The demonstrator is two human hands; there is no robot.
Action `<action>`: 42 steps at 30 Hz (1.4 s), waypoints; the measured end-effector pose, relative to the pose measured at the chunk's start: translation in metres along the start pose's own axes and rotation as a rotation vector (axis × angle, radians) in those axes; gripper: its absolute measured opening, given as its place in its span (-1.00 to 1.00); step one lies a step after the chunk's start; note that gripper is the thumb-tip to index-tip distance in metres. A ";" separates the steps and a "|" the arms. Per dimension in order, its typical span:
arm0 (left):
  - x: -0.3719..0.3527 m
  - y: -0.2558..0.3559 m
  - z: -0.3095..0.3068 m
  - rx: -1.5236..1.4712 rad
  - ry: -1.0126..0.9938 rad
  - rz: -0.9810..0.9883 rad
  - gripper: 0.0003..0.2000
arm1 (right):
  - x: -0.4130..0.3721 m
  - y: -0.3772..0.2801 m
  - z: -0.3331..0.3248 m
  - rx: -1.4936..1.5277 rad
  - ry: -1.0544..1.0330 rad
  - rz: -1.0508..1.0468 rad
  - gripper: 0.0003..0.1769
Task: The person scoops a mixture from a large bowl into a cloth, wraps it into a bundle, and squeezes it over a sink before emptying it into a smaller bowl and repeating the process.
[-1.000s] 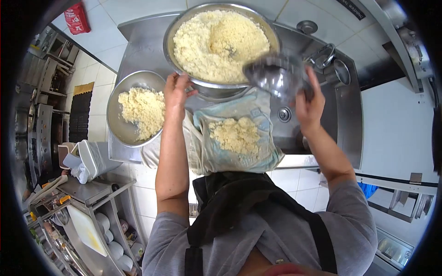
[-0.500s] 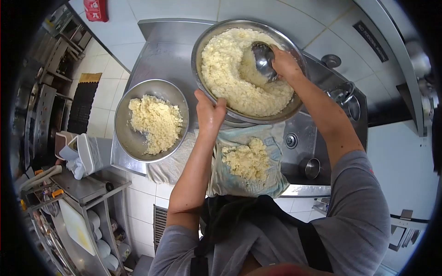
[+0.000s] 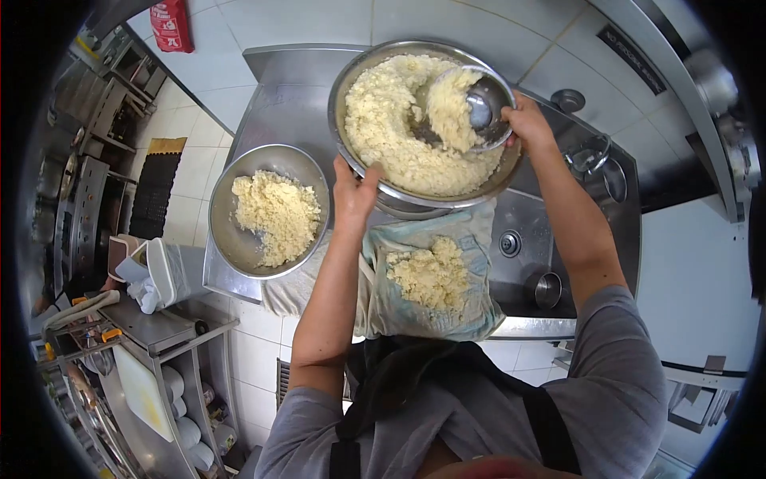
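Note:
My left hand (image 3: pixel 355 191) is closed on the near-left rim of a large steel mixing bowl (image 3: pixel 338 120). Pale yellow, crumbly curd-like food (image 3: pixel 379 116) lies heaped along its left and near sides. In my right hand (image 3: pixel 528 124) is a smaller steel bowl (image 3: pixel 488 108), gripped by its right edge. It is tilted inside the large bowl and carries a mound of the same food. A second steel bowl (image 3: pixel 299 164) on the left holds more of this crumble. Closer to me, a damp cloth (image 3: pixel 383 315) bears another heap of crumble (image 3: pixel 431 275).
The steel counter (image 3: pixel 279 100) runs into a sink (image 3: pixel 523 203) on the right, where a small metal cup (image 3: pixel 547 290) sits near the drain. A faucet (image 3: pixel 590 160) stands behind it. At lower left are a waste bin (image 3: pixel 163 271) and a metal shelf rack (image 3: pixel 171 343).
My right hand has turned the small bowl, which was face down in the food, so that its inside shows with food in it. My left hand stays on the large bowl's rim.

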State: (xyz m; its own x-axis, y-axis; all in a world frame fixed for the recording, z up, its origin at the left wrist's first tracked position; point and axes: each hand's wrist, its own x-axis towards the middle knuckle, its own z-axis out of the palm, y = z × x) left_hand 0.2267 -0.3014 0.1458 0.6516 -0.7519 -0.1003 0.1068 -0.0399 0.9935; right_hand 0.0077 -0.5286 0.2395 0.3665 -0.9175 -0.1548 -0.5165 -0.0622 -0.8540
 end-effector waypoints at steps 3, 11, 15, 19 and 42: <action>-0.023 0.012 -0.015 -0.127 -0.043 -0.137 -0.44 | -0.028 0.009 -0.021 0.179 0.103 -0.037 -0.57; -0.095 -0.027 -0.078 -0.056 0.012 -0.195 -0.53 | -0.180 0.035 -0.045 0.256 0.107 -0.023 -0.43; -0.118 -0.056 -0.089 0.006 0.022 -0.263 -0.57 | -0.244 0.081 -0.007 0.164 0.065 0.106 -0.44; -0.126 -0.068 -0.085 0.089 -0.041 -0.282 -0.61 | -0.254 0.141 0.070 -0.427 -0.029 -0.423 -0.21; -0.124 -0.069 -0.105 0.227 -0.053 -0.250 -0.66 | -0.256 0.140 0.089 -0.746 0.041 -0.780 -0.21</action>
State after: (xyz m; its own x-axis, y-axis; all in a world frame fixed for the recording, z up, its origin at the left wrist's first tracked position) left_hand 0.2179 -0.1365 0.0836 0.5859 -0.7331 -0.3453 0.0844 -0.3686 0.9258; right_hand -0.0891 -0.2677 0.1153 0.7798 -0.5325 0.3293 -0.4977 -0.8463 -0.1898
